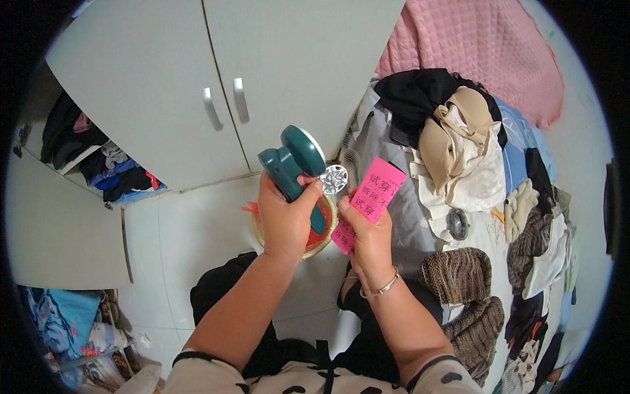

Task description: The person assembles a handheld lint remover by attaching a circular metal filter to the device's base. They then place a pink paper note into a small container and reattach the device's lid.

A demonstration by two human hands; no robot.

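Note:
My left hand [286,226] is wrapped around the handle of a dark green fabric shaver [289,174], its round head with a white rim tilted up and to the right. By the left thumb and finger is a small silver disc with cut-out holes [335,178], which looks like a shaver blade; which fingers grip it is hard to tell. My right hand [371,240], with a bangle at the wrist, is closed on a bright pink printed strip [371,197]. A dark edge shows behind its upper end. Below both hands stands a round bin [319,249] with something red inside.
A white wardrobe [151,85] with two handles stands ahead. Rightward, a bed holds beige and white garments [462,144], a knitted brown piece [456,274], a small clear round part [457,224] and a pink quilt [472,52]. Folded clothes [115,171] fill open shelves at left.

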